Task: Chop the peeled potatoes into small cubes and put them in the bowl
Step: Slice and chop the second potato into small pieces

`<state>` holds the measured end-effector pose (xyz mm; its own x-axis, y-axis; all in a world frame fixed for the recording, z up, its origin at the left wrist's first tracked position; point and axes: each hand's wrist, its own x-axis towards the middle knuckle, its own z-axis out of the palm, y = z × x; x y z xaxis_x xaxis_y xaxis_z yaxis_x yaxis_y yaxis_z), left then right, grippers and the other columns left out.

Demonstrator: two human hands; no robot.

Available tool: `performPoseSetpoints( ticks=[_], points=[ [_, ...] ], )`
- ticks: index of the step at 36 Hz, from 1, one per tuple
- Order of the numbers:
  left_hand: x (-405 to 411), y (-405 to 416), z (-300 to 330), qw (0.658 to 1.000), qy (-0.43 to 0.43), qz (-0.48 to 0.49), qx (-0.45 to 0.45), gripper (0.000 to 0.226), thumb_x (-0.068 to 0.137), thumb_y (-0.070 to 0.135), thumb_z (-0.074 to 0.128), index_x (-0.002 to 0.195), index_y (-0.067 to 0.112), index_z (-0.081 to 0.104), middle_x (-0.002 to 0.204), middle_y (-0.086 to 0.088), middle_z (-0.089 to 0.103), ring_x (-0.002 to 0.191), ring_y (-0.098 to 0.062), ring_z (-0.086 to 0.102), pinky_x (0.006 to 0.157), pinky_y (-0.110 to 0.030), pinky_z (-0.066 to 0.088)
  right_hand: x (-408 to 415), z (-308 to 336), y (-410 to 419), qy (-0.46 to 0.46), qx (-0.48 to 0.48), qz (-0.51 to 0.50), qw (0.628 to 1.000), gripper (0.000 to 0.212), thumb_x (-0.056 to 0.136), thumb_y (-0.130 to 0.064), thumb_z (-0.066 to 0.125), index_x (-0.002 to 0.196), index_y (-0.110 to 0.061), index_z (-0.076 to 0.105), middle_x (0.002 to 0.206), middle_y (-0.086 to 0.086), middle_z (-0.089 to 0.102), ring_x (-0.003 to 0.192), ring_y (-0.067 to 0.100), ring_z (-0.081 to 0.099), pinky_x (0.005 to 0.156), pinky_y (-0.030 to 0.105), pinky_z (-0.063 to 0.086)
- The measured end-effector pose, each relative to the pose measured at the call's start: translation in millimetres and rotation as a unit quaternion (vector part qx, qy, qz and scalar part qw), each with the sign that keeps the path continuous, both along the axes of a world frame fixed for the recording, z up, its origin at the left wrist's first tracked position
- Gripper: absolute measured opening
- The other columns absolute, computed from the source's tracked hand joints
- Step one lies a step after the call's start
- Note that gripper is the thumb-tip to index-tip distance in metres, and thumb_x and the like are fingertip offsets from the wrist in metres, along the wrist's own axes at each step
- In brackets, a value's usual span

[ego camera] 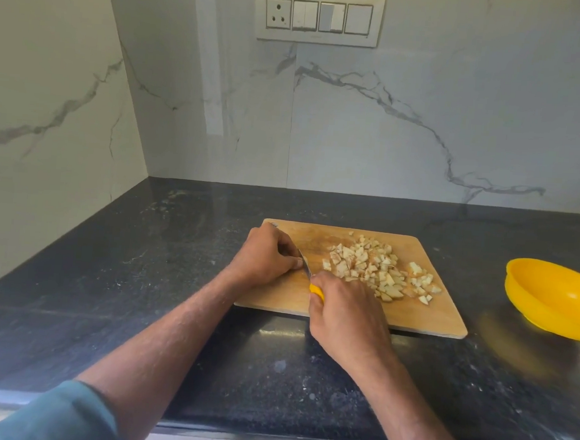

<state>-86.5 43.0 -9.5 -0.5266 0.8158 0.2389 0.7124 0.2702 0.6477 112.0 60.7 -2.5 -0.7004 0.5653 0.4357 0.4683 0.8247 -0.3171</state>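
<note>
A wooden cutting board (422, 318) lies on the dark counter. A heap of small potato cubes (374, 270) covers its middle and right part. My right hand (347, 316) grips the yellow handle of a knife (317, 292) at the board's near edge. The blade (305, 263) runs up and left, and its tip shows past my left hand. My left hand (265, 252) rests on the board's left part with fingers curled, thumb against the blade. Anything beneath those fingers is hidden. A yellow bowl (557, 300) with nothing in it stands to the right of the board.
The black stone counter (140, 278) runs to a marble-patterned wall at the back and left. A switch and socket panel (319, 15) is on the back wall. The counter's front edge is just below my forearms.
</note>
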Motion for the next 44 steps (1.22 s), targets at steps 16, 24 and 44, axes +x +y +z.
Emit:
performPoseSetpoints(
  ticks=[16,24,44],
  points=[
    [3.3,1.7,-3.4,1.000,0.021,0.023,-0.002,0.006,0.086,0.030,0.081,0.086,0.025,0.078,0.089,0.007,0.070,0.099,-0.018,0.065,0.091,-0.042,0.058,10.6,-0.2,0.0,0.027,-0.010,-0.003,1.000,0.032,0.098,-0.027,0.058,0.129,-0.025,0.066,0.106,-0.012,0.074,0.081,0.002,0.062,0.068,0.006,0.033],
    [5.5,1.5,-1.1,1.000,0.021,0.001,-0.006,0.006,0.089,0.028,0.079,0.091,0.023,0.076,0.086,0.011,0.069,0.088,-0.010,0.063,0.093,-0.045,0.056,11.7,0.2,4.2,0.037,-0.003,-0.103,0.994,0.028,0.098,-0.027,0.056,0.123,-0.023,0.068,0.094,-0.007,0.074,0.068,0.006,0.052,0.055,0.007,0.026],
    [8.7,-1.2,2.8,0.999,0.015,-0.034,-0.005,0.004,0.090,0.026,0.077,0.093,0.026,0.077,0.087,0.013,0.069,0.087,-0.008,0.062,0.095,-0.047,0.053,8.8,1.7,2.6,0.017,-0.001,-0.150,0.989,0.027,0.101,-0.029,0.052,0.123,-0.023,0.065,0.092,-0.006,0.071,0.065,0.010,0.046,0.052,0.013,0.029]
  ],
)
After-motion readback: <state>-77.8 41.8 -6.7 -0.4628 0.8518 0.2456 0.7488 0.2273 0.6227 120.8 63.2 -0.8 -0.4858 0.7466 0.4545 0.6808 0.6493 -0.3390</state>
